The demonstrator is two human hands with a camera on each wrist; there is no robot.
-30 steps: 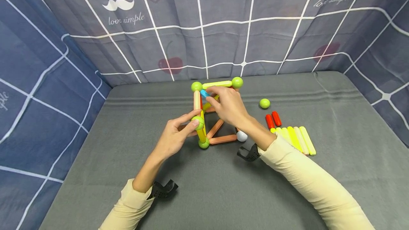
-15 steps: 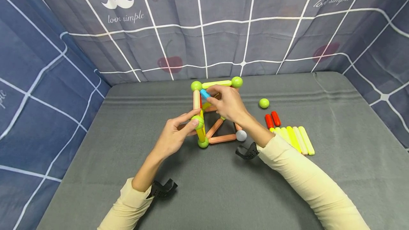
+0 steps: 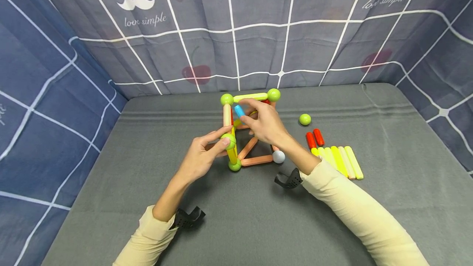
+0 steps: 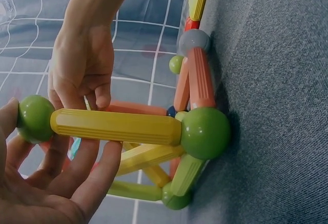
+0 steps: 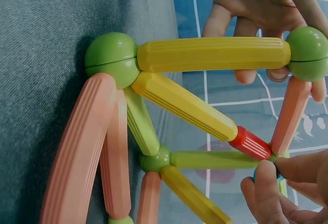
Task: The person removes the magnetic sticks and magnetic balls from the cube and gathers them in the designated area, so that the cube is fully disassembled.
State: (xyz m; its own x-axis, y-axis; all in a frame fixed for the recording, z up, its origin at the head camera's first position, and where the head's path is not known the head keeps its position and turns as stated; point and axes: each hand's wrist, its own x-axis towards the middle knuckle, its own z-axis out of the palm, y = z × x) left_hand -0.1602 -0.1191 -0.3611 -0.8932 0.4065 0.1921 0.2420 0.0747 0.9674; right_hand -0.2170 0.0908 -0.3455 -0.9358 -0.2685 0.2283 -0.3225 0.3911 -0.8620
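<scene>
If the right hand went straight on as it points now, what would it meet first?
Probably the green ball at the far left corner of the stick frame, just beyond the blue stick in the right hand; depth is unclear.

Gleams like plastic on the green ball (image 4: 206,133); runs ridged along the yellow rod (image 4: 117,126); looks matt across the grey cloth (image 3: 244,225).

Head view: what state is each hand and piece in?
Left hand, pinching a green ball
Right hand, pinching the blue stick
Stick frame, standing, pieces joined
Loose ball, lying unattached
Red sticks, lying side by side
Yellow and pale sticks, lying in a row
</scene>
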